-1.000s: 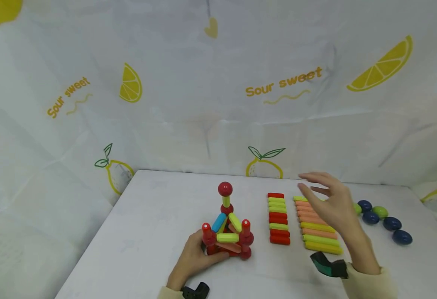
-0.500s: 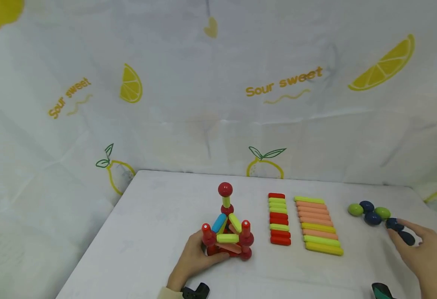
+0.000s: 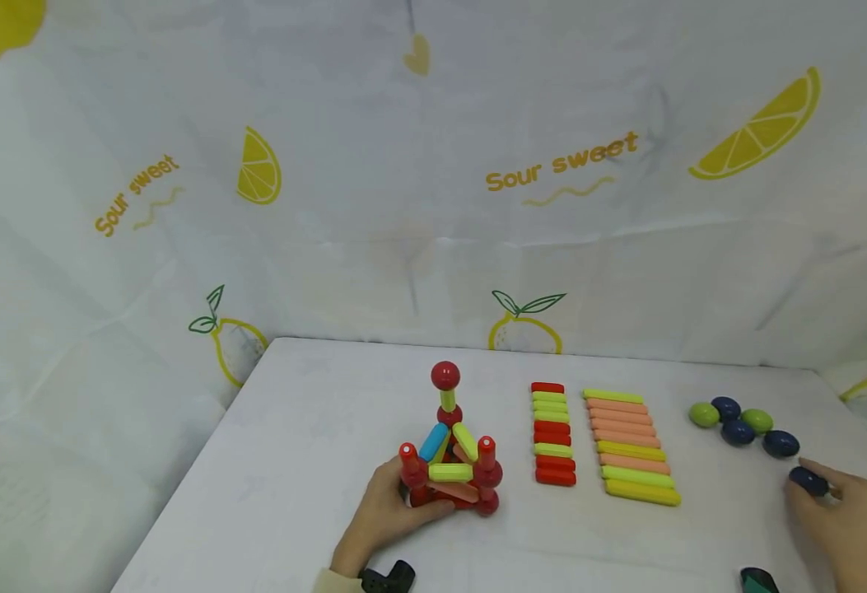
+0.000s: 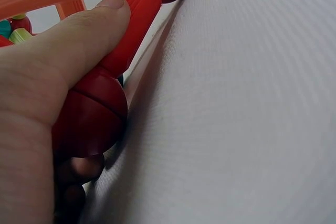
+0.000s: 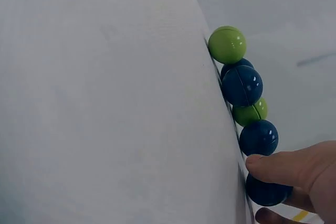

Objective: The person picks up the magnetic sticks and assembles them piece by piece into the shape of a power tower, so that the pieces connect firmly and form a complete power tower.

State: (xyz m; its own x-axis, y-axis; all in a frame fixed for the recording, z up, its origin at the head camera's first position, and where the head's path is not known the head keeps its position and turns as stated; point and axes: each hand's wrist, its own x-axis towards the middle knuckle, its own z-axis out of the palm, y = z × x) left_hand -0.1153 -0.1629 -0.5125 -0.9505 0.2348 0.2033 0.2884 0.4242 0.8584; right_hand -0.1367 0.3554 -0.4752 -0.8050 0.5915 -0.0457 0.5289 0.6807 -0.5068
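White cloth [image 3: 374,272] printed with lemons and the words "Sour sweet" forms the backdrop to a white worktop [image 3: 270,494]. Near the middle of the worktop stands a three-cornered structure [image 3: 451,473] of red balls joined by coloured rods; its far corner bears an upright yellow-green rod [image 3: 448,401] capped by a top red ball [image 3: 445,375]. The left hand [image 3: 392,506] grips the near left corner, fingers curled round a base red ball [image 4: 94,114], thumb laid along a red base rod [image 4: 139,22]. At far right, the right hand [image 3: 851,515] pinches a dark blue ball [image 3: 808,481] between thumb and fingers; whether this ball touches the worktop cannot be told. Just beyond it lie three loose blue balls [image 3: 780,444] and two green balls [image 3: 757,421], closely grouped. Between the structure and this group lie two columns: short rods [image 3: 553,427], red and yellow-green, and longer rods [image 3: 631,451], orange, yellow and yellow-green.
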